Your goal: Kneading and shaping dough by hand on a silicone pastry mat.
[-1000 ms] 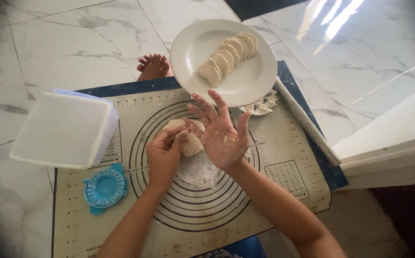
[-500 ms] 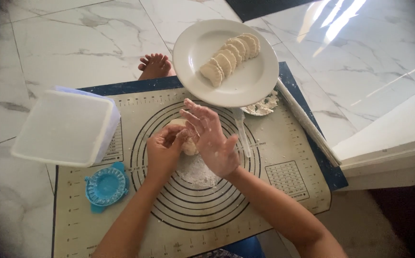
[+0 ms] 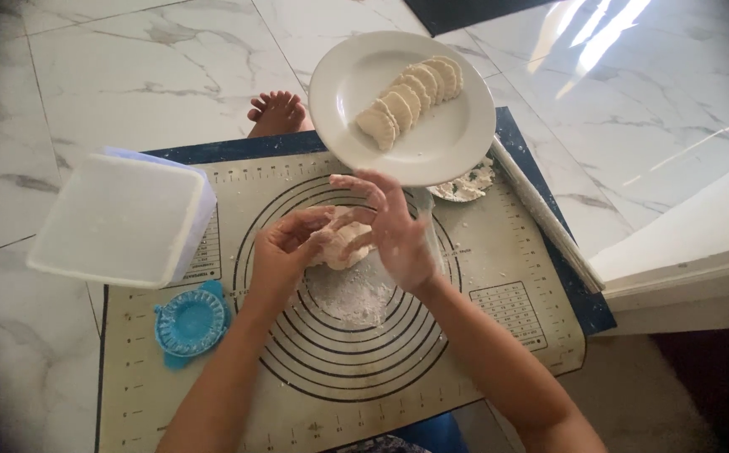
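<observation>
- A white lidded tub [image 3: 121, 218] sits at the mat's left edge, tilted a little and overhanging the floor, near but apart from the hands.
- Just below it lies a blue press [image 3: 190, 323], opened flat on the mat [image 3: 499, 252], close to the left forearm.
- The left hand [image 3: 285, 252] is cupped around the dough [image 3: 343, 243], fingers curled under its near side; it looks to me like a steadying hold, so the lump cannot slide while the other hand works it.
- The dough is held between both hands, just over the mat's ring markings and above a patch of flour [image 3: 348, 294]. The flour lies right under the work, probably to stop sticking.
- The right hand [image 3: 394, 231] presses on the dough from the far side, fingers spread and floury, palm turned toward the left hand. It grasps loosely rather than clenching; whether the fingertips dig in I cannot tell, as the hand is slightly blurred.
- A bare foot [image 3: 276, 113] shows beyond the mat's far edge, on the marble floor [image 3: 88, 75].
- A white plate [image 3: 348, 92] sits at the mat's far edge, carrying a row of folded dumplings [image 3: 411, 96] that overlap, which saves room.
- Under the plate's right rim peeks a small dish of filling [image 3: 469, 184].
- A rolling pin [image 3: 545, 218] lies along the mat's right edge, well apart from the hands.
</observation>
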